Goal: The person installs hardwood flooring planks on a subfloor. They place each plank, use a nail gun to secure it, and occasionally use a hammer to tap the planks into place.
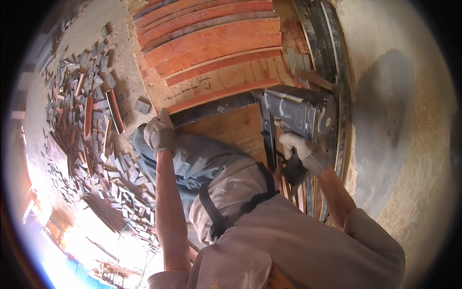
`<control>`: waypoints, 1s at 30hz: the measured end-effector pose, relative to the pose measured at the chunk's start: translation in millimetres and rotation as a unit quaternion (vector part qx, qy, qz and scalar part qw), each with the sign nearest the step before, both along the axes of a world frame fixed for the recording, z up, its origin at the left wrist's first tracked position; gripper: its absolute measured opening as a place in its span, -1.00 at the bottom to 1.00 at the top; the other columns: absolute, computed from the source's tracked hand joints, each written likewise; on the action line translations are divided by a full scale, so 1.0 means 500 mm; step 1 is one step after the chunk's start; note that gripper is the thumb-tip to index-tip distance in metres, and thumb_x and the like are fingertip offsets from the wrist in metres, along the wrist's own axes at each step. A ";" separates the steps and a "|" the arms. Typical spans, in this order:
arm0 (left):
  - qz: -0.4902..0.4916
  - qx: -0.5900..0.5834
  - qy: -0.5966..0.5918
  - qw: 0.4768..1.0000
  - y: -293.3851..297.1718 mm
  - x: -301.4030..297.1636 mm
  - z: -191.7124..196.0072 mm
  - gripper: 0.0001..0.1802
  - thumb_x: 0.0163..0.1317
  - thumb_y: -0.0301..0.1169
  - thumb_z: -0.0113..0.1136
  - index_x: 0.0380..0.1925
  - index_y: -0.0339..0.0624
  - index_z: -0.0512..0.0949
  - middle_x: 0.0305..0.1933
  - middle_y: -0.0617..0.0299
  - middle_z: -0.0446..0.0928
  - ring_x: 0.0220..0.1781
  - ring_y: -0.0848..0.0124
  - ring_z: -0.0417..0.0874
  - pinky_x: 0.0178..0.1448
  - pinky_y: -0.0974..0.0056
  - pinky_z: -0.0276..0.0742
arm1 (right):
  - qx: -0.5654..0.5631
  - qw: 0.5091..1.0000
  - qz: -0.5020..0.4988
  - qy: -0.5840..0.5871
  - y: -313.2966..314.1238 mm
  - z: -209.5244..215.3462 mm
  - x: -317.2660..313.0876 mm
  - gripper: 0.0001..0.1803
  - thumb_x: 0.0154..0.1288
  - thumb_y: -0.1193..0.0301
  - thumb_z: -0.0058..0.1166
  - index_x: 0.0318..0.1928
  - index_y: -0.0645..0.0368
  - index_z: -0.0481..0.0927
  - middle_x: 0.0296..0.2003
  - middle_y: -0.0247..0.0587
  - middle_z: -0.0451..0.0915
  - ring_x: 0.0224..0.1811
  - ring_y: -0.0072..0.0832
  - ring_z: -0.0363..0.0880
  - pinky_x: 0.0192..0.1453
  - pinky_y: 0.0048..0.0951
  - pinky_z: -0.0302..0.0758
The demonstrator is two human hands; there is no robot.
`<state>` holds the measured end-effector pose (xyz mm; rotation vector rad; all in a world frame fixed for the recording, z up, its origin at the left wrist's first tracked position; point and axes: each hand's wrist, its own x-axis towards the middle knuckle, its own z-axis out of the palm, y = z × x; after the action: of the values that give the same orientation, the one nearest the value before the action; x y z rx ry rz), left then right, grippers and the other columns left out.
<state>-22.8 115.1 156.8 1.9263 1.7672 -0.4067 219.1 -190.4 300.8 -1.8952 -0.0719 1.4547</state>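
Note:
My left hand (160, 132), in a white knit glove, presses on the near end of a dark wooden strip (216, 107) that lies across a plywood board (231, 127). In a matching glove, my right hand (302, 150) grips the handle of a grey nail gun (298, 113). The gun's nose rests at the right end of the dark strip. Several red-brown wooden slats (211, 41) lie side by side on the board beyond the strip.
A heap of small grey and red wood offcuts (86, 111) covers the ground to the left. Long dark strips (327, 43) lie along the board's right edge. A concrete floor (399, 125) spreads to the right. My knee in blue trousers (192, 159) is bent below.

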 end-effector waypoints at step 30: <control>-0.064 -0.187 -0.395 0.897 -0.149 0.043 -0.077 -0.57 0.10 -0.40 0.56 -0.07 -0.16 0.57 -0.12 -0.18 0.70 -0.16 -0.02 0.75 -0.09 0.02 0.68 | -0.024 0.998 0.056 -0.007 -0.033 -0.004 -0.062 -0.61 0.51 0.14 0.02 -0.41 0.13 0.58 -0.66 -0.36 0.49 -0.60 -0.57 0.44 -0.35 -0.41 0.46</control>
<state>-1.3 40.5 118.3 1.5954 0.9528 0.0198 188.2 -206.7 299.0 -1.9678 -0.1520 1.5310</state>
